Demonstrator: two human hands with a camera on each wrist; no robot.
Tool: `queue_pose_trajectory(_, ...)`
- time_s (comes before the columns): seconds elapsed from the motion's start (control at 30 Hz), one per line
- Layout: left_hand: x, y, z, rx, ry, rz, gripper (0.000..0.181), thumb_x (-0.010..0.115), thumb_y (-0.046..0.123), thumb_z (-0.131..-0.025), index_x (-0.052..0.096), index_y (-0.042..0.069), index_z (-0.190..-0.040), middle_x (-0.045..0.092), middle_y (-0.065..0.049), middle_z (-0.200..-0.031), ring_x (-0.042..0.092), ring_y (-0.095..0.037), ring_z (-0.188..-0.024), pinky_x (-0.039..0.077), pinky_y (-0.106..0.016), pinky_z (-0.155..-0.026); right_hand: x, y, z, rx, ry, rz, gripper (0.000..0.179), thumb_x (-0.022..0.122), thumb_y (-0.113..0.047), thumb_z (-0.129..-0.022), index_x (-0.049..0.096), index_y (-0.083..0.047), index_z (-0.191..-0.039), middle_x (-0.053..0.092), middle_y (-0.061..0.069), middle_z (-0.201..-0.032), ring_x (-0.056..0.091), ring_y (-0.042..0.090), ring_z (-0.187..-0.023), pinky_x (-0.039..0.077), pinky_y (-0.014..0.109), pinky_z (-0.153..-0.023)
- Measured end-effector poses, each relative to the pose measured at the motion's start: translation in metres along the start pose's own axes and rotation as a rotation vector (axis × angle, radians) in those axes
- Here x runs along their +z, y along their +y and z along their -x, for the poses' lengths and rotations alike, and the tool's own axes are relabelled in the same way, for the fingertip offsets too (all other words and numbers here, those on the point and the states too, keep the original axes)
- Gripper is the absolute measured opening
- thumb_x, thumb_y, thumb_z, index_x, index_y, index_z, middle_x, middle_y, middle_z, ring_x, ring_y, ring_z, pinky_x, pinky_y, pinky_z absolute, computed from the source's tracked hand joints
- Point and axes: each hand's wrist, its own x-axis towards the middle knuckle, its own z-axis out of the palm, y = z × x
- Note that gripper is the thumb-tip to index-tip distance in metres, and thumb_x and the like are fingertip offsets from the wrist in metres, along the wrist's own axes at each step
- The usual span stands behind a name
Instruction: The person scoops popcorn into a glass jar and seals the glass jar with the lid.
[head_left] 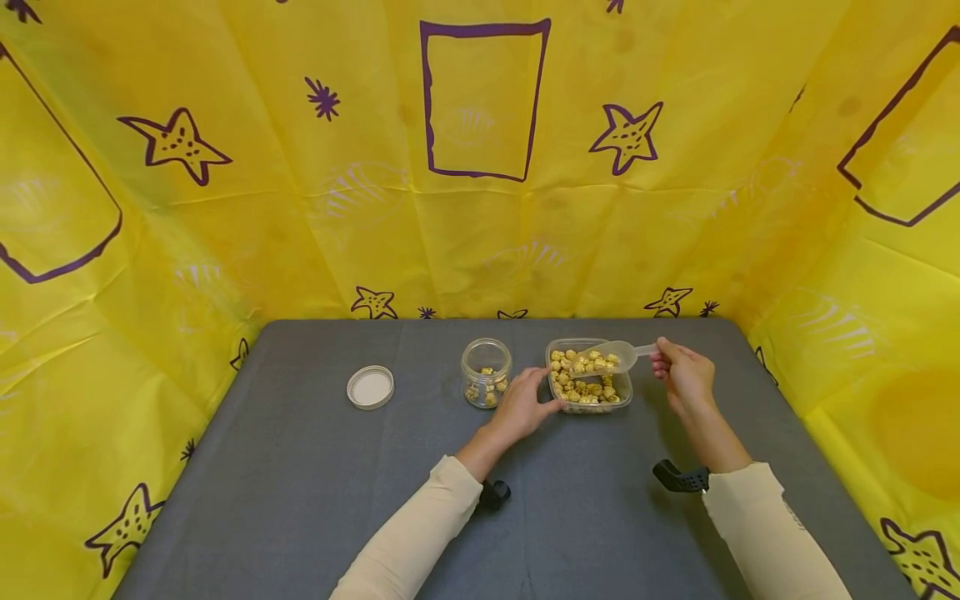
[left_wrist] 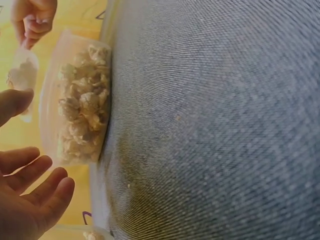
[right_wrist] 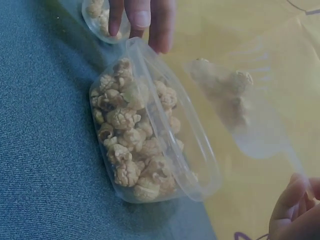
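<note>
A clear plastic tub (head_left: 592, 408) of popcorn (right_wrist: 131, 138) stands right of the table's middle. Over it hangs a translucent scoop (right_wrist: 257, 137) bearing several popcorn pieces, clear of the rim in the right wrist view. My right hand (head_left: 688, 379) pinches the scoop's handle on the right. At the tub's left side is my left hand (head_left: 520, 406), its fingers spread and loosely bent; whether they touch the wall I cannot tell. Just left of that hand stands a round clear jar (head_left: 486, 358) without its lid, some popcorn in its bottom.
A round white-topped lid (head_left: 371, 387) lies on the grey cloth-covered table (head_left: 300, 500), left of the jar. Yellow curtains (head_left: 480, 242) with purple drawings close off the back and both sides. A dark wrist strap (head_left: 678, 477) is on the right arm.
</note>
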Motion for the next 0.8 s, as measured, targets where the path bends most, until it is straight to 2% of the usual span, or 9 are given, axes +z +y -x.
queue_pose_trajectory(0.17, -0.003, 0.002, 0.002, 0.012, 0.001, -0.005, 0.063, 0.069, 0.038, -0.090, 0.049, 0.010, -0.143, 0.052, -0.009, -0.140, 0.051, -0.027, -0.129, 0.044, -0.043, -0.105, 0.001, -0.002, 0.001, -0.005, -0.005, -0.010, 0.027, 0.064, -0.014, -0.094, 0.071, -0.009, -0.068, 0.065, 0.000, -0.059, 0.055, 0.009, -0.048, 0.049, 0.019, -0.048)
queue_pose_trajectory(0.37, -0.009, 0.006, 0.005, 0.017, 0.002, 0.049, 0.062, 0.069, 0.036, -0.091, 0.048, 0.010, -0.143, 0.051, -0.010, -0.140, 0.050, -0.028, -0.129, 0.044, -0.045, -0.104, 0.004, -0.004, 0.001, -0.006, -0.002, -0.015, 0.027, 0.064, -0.014, -0.093, 0.071, -0.010, -0.068, 0.065, 0.000, -0.058, 0.054, 0.009, -0.047, 0.048, 0.018, -0.047)
queue_pose_trajectory(0.8, -0.022, 0.015, 0.010, 0.031, -0.007, 0.088, 0.062, 0.068, 0.035, -0.091, 0.047, 0.010, -0.143, 0.049, -0.010, -0.142, 0.049, -0.028, -0.131, 0.042, -0.046, -0.106, 0.008, -0.008, 0.001, -0.007, -0.028, -0.032, 0.027, 0.063, -0.014, -0.094, 0.071, -0.008, -0.069, 0.065, 0.000, -0.057, 0.054, 0.009, -0.046, 0.047, 0.018, -0.046)
